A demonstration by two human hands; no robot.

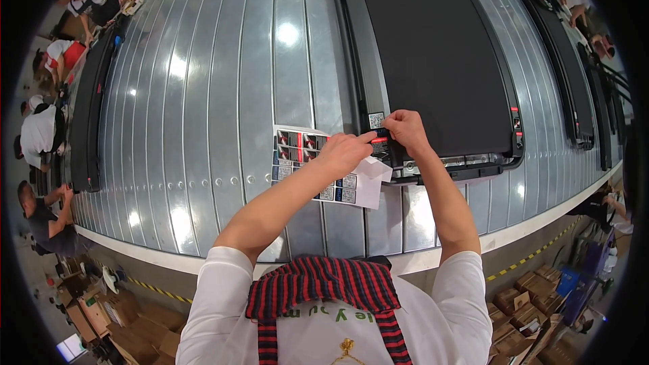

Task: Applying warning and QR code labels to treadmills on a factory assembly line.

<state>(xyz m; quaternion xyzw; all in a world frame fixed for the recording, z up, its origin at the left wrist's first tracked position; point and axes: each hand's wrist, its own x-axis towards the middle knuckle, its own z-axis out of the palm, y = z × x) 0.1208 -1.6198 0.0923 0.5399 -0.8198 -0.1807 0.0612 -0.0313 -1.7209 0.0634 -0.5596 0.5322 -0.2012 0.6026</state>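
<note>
A flat treadmill with a wide black belt (433, 54) lies on the metal surface in front of me. At its near left corner, a small square printed label (376, 120) sits on the side rail, with a dark label with a red strip (380, 140) just below. My right hand (407, 132) is closed in a pinch at the edge of these labels. My left hand (345, 153) reaches in from the left, index finger stretched onto the rail, other fingers curled over a white sheet of stickers (289, 155). That sheet's folded corner shows right of the hand.
Ribbed metal panels (203, 94) with rivets form the broad work surface, edged by a pale rim. More treadmills stand at the left (91, 115) and right (558, 61). Several people work along both sides. Cardboard boxes (534, 297) and yellow-black floor tape lie below the near edge.
</note>
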